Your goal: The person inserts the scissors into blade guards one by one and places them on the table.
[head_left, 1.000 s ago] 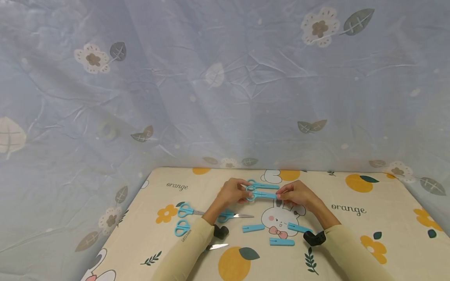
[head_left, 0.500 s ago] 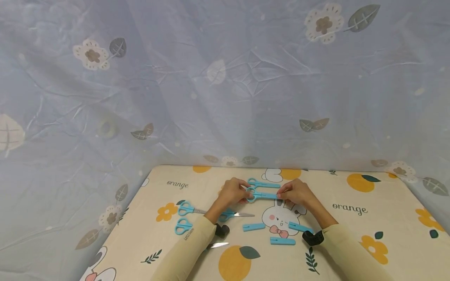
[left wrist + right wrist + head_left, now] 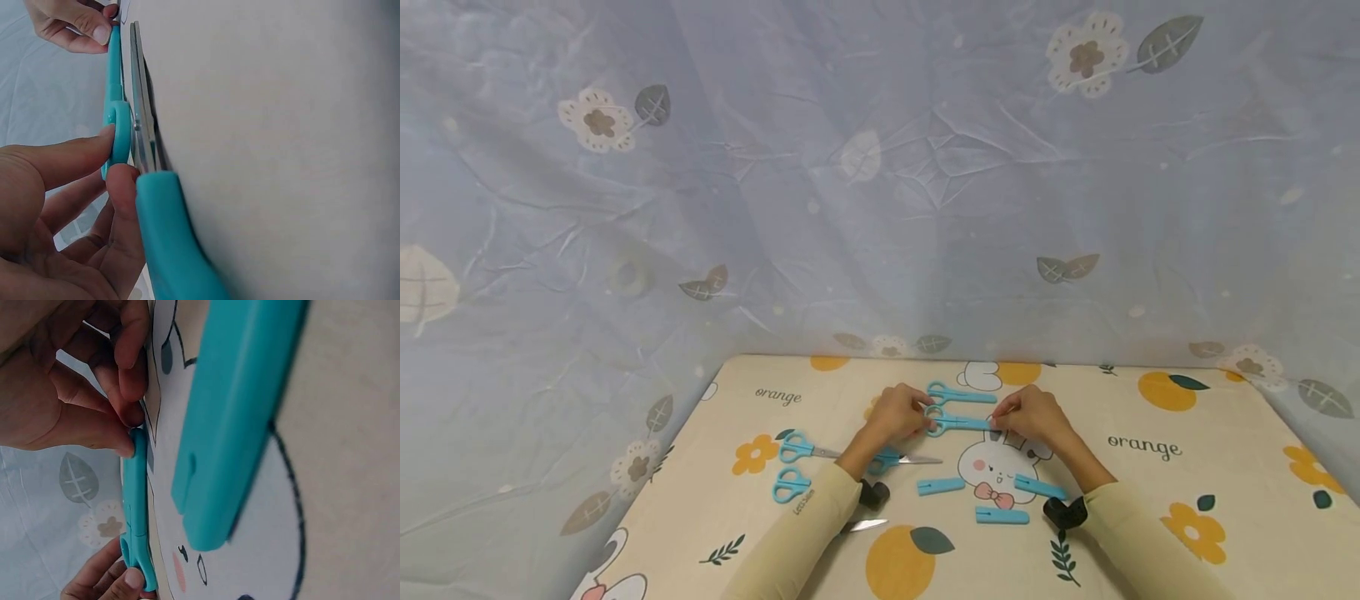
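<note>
Light-blue scissors [image 3: 951, 421] with their blades inside a matching sheath [image 3: 973, 423] lie level at the table's surface, between both hands. My left hand [image 3: 897, 414] pinches the handle loops between thumb and finger. At the other end, my right hand [image 3: 1033, 417] pinches the sheath's tip with thumb and fingertips, also plain in the right wrist view. Just behind, a second pair of sheathed scissors [image 3: 966, 395] lies parallel. Bare-bladed scissors [image 3: 887, 461] rest beneath my left wrist; their handle [image 3: 172, 231] looms large in the left wrist view.
Other uncovered scissors [image 3: 795, 448] lie left of my left forearm, some partly hidden by the sleeve. Three loose sheaths [image 3: 940, 486] [image 3: 1040, 487] [image 3: 1002, 517] lie in front of the hands on the printed tablecloth [image 3: 1075, 567]. A patterned curtain [image 3: 880, 250] hangs behind the table.
The sheathed scissors between my hands have shifted slightly toward me, widening the gap to the pair behind. Both hands stay at their ends; the loose things have not moved.
</note>
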Action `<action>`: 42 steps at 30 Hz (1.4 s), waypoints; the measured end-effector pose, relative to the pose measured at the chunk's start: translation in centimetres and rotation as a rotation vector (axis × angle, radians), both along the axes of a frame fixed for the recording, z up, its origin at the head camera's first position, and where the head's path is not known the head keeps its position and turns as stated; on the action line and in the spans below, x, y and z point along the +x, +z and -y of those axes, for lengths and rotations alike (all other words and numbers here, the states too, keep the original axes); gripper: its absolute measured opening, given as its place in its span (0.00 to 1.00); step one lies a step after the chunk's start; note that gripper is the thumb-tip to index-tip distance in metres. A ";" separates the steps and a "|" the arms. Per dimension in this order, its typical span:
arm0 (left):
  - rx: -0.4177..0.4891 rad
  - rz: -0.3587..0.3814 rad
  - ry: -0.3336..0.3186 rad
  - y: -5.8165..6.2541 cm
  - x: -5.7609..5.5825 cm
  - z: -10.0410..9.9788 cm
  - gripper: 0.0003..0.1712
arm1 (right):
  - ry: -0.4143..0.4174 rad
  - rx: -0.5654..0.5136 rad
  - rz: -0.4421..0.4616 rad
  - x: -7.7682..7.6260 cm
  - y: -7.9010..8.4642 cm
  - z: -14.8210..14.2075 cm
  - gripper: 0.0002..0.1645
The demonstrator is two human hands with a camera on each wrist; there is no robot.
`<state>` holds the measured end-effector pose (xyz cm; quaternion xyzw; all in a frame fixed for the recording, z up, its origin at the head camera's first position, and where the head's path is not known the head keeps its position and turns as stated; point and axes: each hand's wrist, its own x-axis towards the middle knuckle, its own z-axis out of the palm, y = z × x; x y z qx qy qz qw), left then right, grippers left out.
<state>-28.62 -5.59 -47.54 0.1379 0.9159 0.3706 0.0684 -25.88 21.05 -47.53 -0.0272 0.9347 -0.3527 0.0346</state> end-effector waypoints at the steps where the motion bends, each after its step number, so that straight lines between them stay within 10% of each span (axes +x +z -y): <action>1: -0.001 -0.004 -0.004 -0.1 0.0 0.0 0.23 | 0.000 0.002 0.000 0.1 -0.1 0.0 0.07; 19: -0.003 0.073 -0.091 1.0 1.3 1.4 0.27 | 0.092 0.007 -0.030 1.1 0.1 -0.4 0.10; 30: -0.044 -0.039 -0.265 0.8 1.8 3.6 0.30 | 0.154 0.059 -0.061 3.8 0.2 -1.7 0.11; 42: -0.084 -0.127 -0.237 0.5 2.4 4.5 0.29 | 0.144 0.130 -0.099 6.2 0.0 -2.3 0.12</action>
